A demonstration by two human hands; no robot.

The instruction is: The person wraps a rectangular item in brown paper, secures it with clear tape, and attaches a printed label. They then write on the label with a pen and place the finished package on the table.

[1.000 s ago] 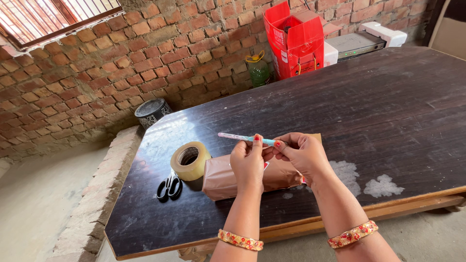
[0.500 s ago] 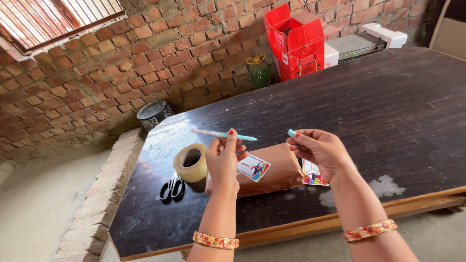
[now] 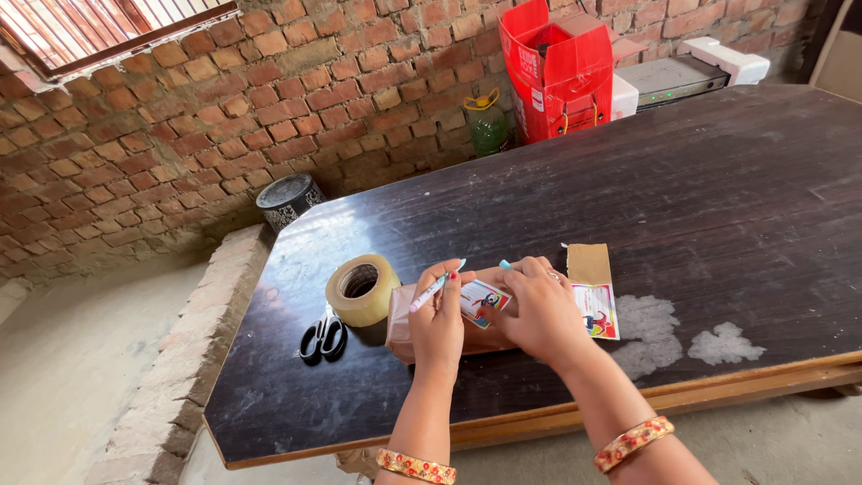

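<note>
Head view, left to right. A dark patterned tin (image 3: 289, 199) stood on the floor by the brick wall. Black scissors (image 3: 322, 338) lay on the dark table (image 3: 718, 198), untouched, just left of a roll of tan tape (image 3: 362, 289), which stood touching the left end of a brown paper packet (image 3: 406, 325).

The left hand (image 3: 437, 316) rested on the packet, fingers curled around a white pen with a teal tip (image 3: 437, 285), held slanted, cap off as far as could be judged. Just right of it, a small colourful sticker (image 3: 483, 301) lay on top of the packet between the 2 hands. The right hand (image 3: 539, 310) pressed down on the packet, fingers bent, with a small teal piece, likely the pen cap (image 3: 505, 265), pinched at the fingertips; the exact grip could not be told.

Further right, a 2nd colourful card (image 3: 596, 311) lay under a tan flap (image 3: 588, 263) at the packet's right end. Against the wall stood a green bottle (image 3: 488, 124) and a red carton (image 3: 557, 67).

Progress, as a judgement: packet lay closed and flat, 1 sticker placed, pen ready but no writing visible on the paper; tape and scissors sat unused.
</note>
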